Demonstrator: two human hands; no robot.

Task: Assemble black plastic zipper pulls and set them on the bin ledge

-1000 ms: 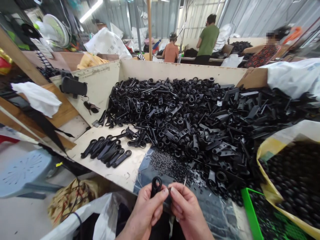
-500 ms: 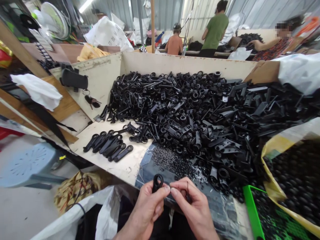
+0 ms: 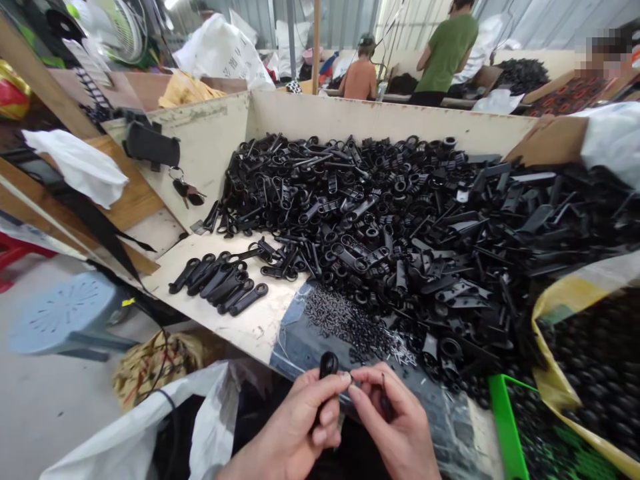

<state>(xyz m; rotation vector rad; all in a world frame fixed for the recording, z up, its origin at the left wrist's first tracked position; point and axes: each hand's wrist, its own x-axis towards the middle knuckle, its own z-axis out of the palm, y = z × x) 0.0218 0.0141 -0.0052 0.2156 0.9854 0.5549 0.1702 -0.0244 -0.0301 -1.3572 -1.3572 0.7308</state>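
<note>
My left hand (image 3: 300, 427) is closed round a black plastic lever piece (image 3: 327, 365) whose ring end sticks up above the fingers. My right hand (image 3: 393, 427) pinches a thin metal pin (image 3: 383, 387) and meets the left hand's fingertips at the piece. Both hands are at the near edge of the bench, just in front of a scatter of small pins (image 3: 350, 323). A big heap of black plastic parts (image 3: 400, 227) fills the bin behind. A neat row of finished black pieces (image 3: 220, 287) lies to the left.
A green tray (image 3: 503, 427) and a yellow bag of black rollers (image 3: 590, 347) sit at the right. Keys (image 3: 187, 193) hang on the bin wall. A blue stool (image 3: 65, 317) stands at the left. Other people work at a far bench (image 3: 445, 53).
The camera has tilted and the hands sit slightly lower and to the right. The lever piece has turned so its ring looks edge-on; the right fingers stay at it.
</note>
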